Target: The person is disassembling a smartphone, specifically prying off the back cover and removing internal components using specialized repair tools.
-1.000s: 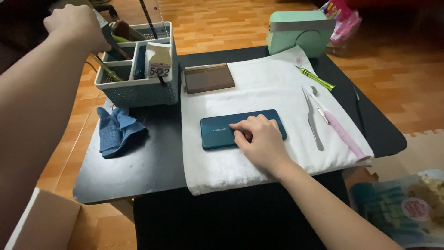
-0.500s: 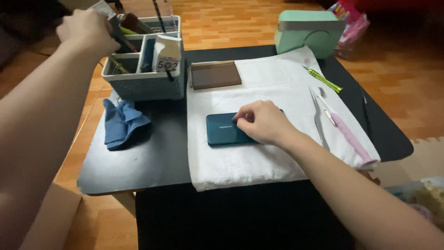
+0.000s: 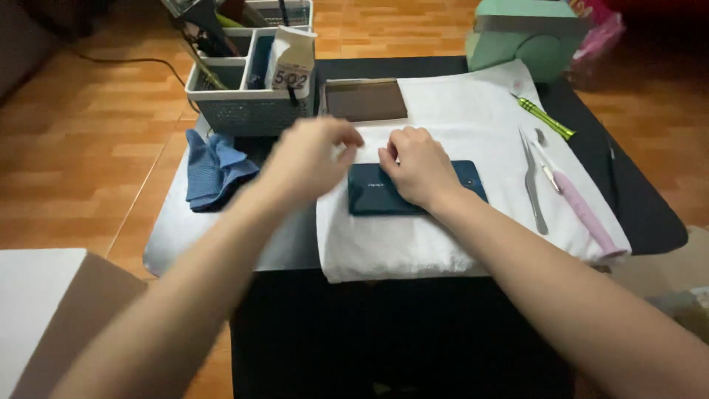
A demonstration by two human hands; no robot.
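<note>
Phone [image 3: 369, 193] is lying flat, back up, on the white towel [image 3: 443, 244], long axis running left-right across me, and I'm pinning its middle and right part under my right hand [image 3: 416, 167], palm down, fingers curled over the far long edge, so that hand is closed on the phone more than gripping it. Only the left end and a sliver of the right end are showing past my knuckles. My left hand [image 3: 310, 159] is hovering just off the phone's far-left corner, slightly beyond it and to the left of my right hand, nearly touching it; it's motion-blurred, fingers look pinched together, and I can't tell whether anything is between them or whether they're contacting the towel. So right hand is on the thing, left is the free one and is sitting at the exposed left end. Outward from there: beyond my hands a flat brown rectangular piece [image 3: 365, 100] is lying on the towel, and further left-beyond a grey compartment caddy [image 3: 247, 111] is holding tools and a white tube. Left of my left hand a crumpled blue cloth [image 3: 214, 166] is resting on the dark table [image 3: 642, 214]. Right of my right hand, well apart from the phone, metal tweezers [image 3: 533, 185], a pink-handled tool [image 3: 583, 210] and a green screwdriver [image 3: 545, 117] are lying on the towel, with a pale green box [image 3: 528, 33] at the far right-beyond corner.
</note>
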